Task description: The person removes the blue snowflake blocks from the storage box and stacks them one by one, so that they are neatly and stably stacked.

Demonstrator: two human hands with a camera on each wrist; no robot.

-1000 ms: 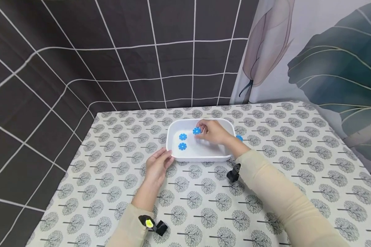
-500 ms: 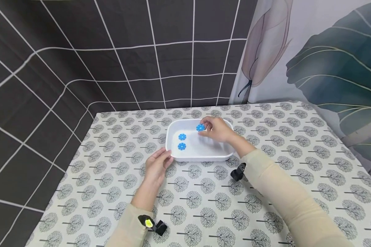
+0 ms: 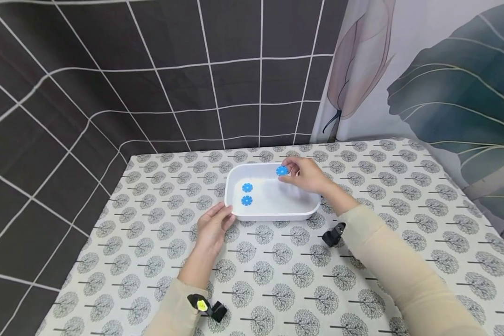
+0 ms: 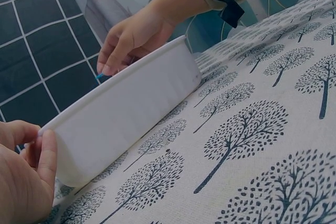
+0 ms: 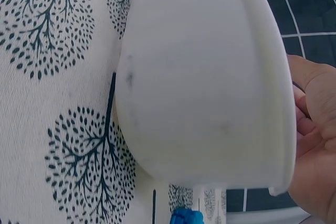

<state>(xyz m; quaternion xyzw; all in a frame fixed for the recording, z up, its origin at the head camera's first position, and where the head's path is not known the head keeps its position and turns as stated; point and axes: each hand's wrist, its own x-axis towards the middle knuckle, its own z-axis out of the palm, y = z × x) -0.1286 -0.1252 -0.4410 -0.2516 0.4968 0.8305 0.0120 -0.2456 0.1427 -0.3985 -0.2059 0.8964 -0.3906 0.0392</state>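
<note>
In the head view my right hand (image 3: 306,175) pinches a blue notched plastic disc (image 3: 282,171) over the back right part of a white tub (image 3: 273,217). From the left wrist view, the edge of this disc (image 4: 100,76) shows just above the tub's rim. Two more blue discs (image 3: 247,187) lie flat on the tub's floor at its left end, one in front of the other. My left hand (image 3: 212,228) grips the tub's front left corner, its thumb and fingers at the rim. The right wrist view shows the tub's outer end wall (image 5: 205,87), with the right hand beyond the rim.
A cloth with a tree print (image 3: 260,280) covers the table. Another blue piece (image 5: 186,216) peeks in at the bottom of the right wrist view, outside the tub. Dark curtains with white grid lines (image 3: 180,84) hang behind and to the left, a leaf-patterned one (image 3: 458,98) to the right.
My right hand has moved right and slightly back with the blue disc, from mid-tub toward its back right side. The left hand keeps its place on the tub.
</note>
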